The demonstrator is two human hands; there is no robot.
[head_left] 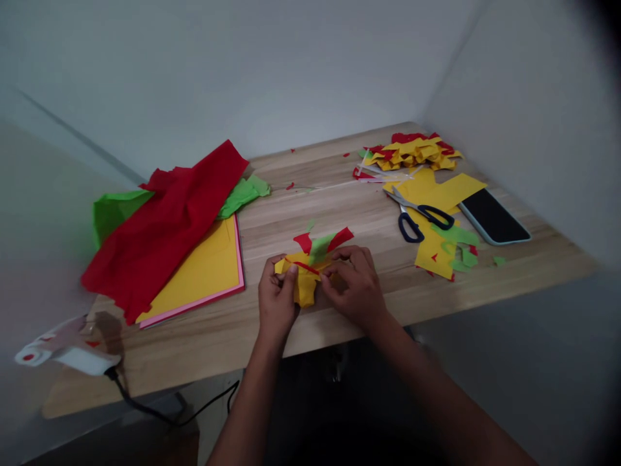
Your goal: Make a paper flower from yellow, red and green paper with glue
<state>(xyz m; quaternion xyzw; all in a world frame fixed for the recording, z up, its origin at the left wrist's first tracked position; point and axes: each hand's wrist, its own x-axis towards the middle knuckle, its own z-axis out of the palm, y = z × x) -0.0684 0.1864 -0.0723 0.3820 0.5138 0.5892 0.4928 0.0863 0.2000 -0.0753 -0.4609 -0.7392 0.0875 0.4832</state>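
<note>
Near the table's front edge, both hands hold a small paper piece that is mostly yellow, with red and green strips fanning out at its far side. My left hand grips its left end, thumb pressed on top. The fingers of my right hand pinch the right side, by the end of a thin red strip lying across the yellow paper. A green strip stands between two red ones. The undersides of the fingers are hidden.
Left lie red crepe paper, green paper and yellow sheets; a white glue gun with a cord sits at the corner. Right are scissors, a phone, paper scraps and crumpled yellow-red paper strips.
</note>
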